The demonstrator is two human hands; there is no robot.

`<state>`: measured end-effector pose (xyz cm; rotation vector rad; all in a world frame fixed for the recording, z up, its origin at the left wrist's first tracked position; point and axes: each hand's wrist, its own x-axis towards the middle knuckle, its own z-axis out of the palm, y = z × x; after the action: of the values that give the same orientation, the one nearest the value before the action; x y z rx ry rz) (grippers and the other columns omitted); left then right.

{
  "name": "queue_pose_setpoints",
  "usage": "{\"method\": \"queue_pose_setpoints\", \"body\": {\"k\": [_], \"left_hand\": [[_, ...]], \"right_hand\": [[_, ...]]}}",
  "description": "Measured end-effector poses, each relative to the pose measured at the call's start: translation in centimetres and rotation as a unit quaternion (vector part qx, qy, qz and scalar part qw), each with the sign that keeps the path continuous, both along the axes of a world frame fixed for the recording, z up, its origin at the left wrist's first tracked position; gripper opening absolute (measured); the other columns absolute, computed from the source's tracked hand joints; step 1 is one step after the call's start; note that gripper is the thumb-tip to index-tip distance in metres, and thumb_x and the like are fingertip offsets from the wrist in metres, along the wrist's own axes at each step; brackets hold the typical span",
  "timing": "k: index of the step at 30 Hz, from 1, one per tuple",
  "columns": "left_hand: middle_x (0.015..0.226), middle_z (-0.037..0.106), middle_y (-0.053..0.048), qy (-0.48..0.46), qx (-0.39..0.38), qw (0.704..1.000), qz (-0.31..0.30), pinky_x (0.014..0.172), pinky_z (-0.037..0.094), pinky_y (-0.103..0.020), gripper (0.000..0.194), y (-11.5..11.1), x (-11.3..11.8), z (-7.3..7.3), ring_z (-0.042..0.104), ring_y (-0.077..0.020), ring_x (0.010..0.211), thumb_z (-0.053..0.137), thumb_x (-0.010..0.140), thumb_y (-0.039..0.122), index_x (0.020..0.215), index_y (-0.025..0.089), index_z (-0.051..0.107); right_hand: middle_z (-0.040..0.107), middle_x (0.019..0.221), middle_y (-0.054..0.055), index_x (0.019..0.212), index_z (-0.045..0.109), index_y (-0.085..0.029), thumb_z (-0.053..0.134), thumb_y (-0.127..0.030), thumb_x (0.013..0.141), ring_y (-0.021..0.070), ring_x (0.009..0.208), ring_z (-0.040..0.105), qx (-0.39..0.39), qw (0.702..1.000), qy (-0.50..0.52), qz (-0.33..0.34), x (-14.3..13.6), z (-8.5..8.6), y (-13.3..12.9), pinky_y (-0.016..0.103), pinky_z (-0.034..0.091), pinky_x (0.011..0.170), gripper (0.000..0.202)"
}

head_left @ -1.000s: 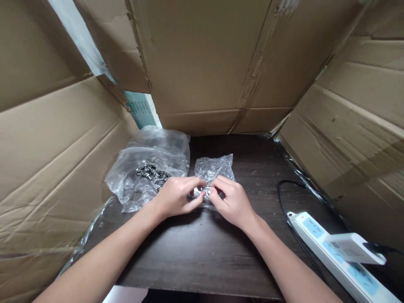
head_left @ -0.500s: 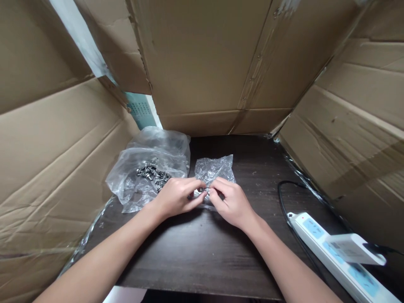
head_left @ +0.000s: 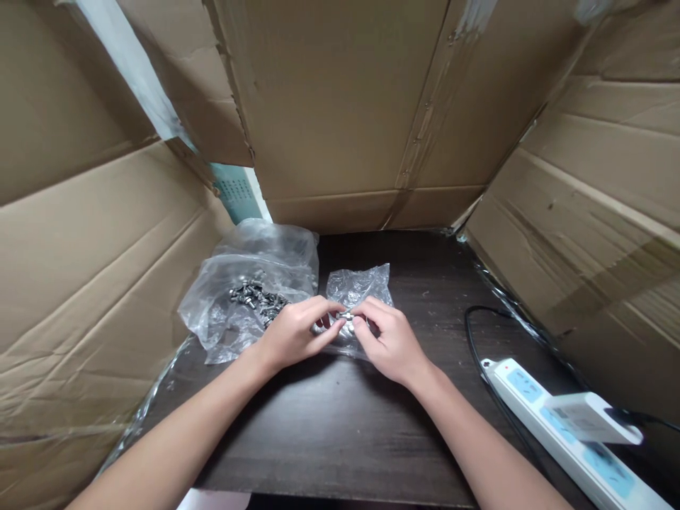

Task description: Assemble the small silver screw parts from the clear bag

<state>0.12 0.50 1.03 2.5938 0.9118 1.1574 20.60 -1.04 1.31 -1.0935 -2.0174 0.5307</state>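
A small silvery metal bolt (head_left: 347, 316) lies level between my two hands, pinched at both ends. My left hand (head_left: 297, 330) has its thumb and forefinger closed on the left end. Opposite it, the fingertips of my right hand (head_left: 390, 341) grip the right end and cover part of it. Just beneath and behind the fingers is a small crumpled clear plastic bag (head_left: 361, 285); what it holds is mostly hidden. Left of my left hand, a larger clear bag (head_left: 210, 301) lies open with a heap of metal bolts (head_left: 255, 295) in it.
Cardboard walls (head_left: 340, 99) stand at the back and both sides of the dark tabletop (head_left: 319, 425). At the right lie a white power strip (head_left: 536, 406), a plugged-in white adapter (head_left: 584, 418) and a black cable (head_left: 469, 340). A greenish printed sheet (head_left: 238, 191) shows through a gap.
The fingertips have drawn slightly apart, so more of the bolt shows between them. Both hands stay in nearly the same place; the camera view has shifted slightly.
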Motion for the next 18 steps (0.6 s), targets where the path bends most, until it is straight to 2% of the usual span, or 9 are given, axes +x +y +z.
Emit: {"method": "queue_pose_setpoints", "body": {"k": [2,6,10,14,18], "left_hand": [[0.082,0.070,-0.004,-0.002,-0.007,1.000,0.003,0.066,0.055,-0.024,0.016,0.19,-0.11,-0.10,0.065,-0.0119,0.066,0.060,0.095,0.022,0.107,0.013,0.067],[0.085,0.071,-0.005,-0.003,-0.013,1.000,0.011,0.068,0.055,-0.024,0.018,0.54,-0.29,-0.18,0.065,-0.0118,0.068,0.061,0.095,0.022,0.109,0.014,0.067],[0.085,0.072,-0.005,-0.008,0.011,0.999,0.030,0.067,0.055,-0.024,0.019,0.61,-0.16,-0.05,0.065,-0.0114,0.066,0.062,0.096,0.026,0.108,0.013,0.068],[0.084,0.072,-0.004,-0.003,0.023,0.999,0.023,0.065,0.053,-0.022,0.017,0.54,0.04,0.09,0.063,-0.0101,0.063,0.064,0.095,0.025,0.106,0.013,0.068],[0.082,0.071,-0.004,-0.011,0.034,0.999,0.025,0.066,0.053,-0.022,0.017,0.61,-0.03,0.12,0.063,-0.0096,0.063,0.068,0.092,0.023,0.105,0.012,0.069]], "right_hand": [[0.059,0.084,0.001,0.096,0.063,-0.021,0.052,-0.018,0.092,0.0143,0.069,0.054,-0.001,1.000,0.000,-0.005,0.01,0.09,-0.13,0.028,0.043,0.064,0.012],[0.060,0.094,0.003,0.111,0.060,-0.021,0.055,-0.016,0.087,0.0161,0.075,0.056,0.018,1.000,0.003,-0.006,-0.08,0.18,-0.30,0.030,0.046,0.069,0.025],[0.062,0.094,0.004,0.106,0.063,-0.021,0.054,-0.015,0.086,0.0165,0.076,0.057,0.016,1.000,0.004,-0.008,-0.16,0.18,-0.23,0.031,0.047,0.070,0.023],[0.062,0.094,0.004,0.104,0.064,-0.020,0.054,-0.015,0.086,0.0162,0.076,0.057,0.026,0.999,0.022,-0.011,-0.13,0.12,-0.16,0.031,0.047,0.071,0.021],[0.061,0.093,0.003,0.093,0.066,-0.020,0.054,-0.016,0.087,0.0152,0.074,0.056,0.018,0.999,-0.018,-0.026,-0.16,-0.21,-0.14,0.031,0.046,0.068,0.014]]}}
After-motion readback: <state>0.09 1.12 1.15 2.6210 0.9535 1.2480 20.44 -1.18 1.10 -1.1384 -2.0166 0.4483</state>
